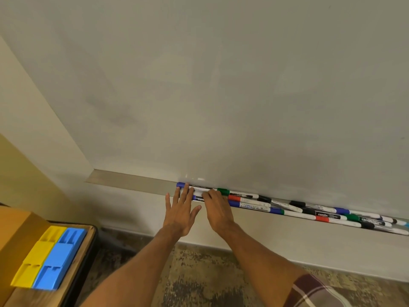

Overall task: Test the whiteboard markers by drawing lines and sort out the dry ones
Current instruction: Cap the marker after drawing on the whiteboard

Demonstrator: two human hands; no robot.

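Note:
A wiped whiteboard (221,85) fills the upper view. Its metal tray (132,182) runs along the bottom edge and carries several markers (287,209) with blue, green, red and black caps, lying in a row toward the right. At the left end of that row, my left hand (180,209) lies with straight, spread fingers touching a blue-capped marker (181,185). Beside it my right hand (218,207) rests on the markers with its fingers bent over them; whether it grips one is hidden.
At the lower left a wooden stool or table (73,273) holds a yellow organiser tray (37,255) and a blue organiser tray (59,258) side by side, next to a cardboard box (15,229). Below the board is a cream wall and patterned floor (210,273).

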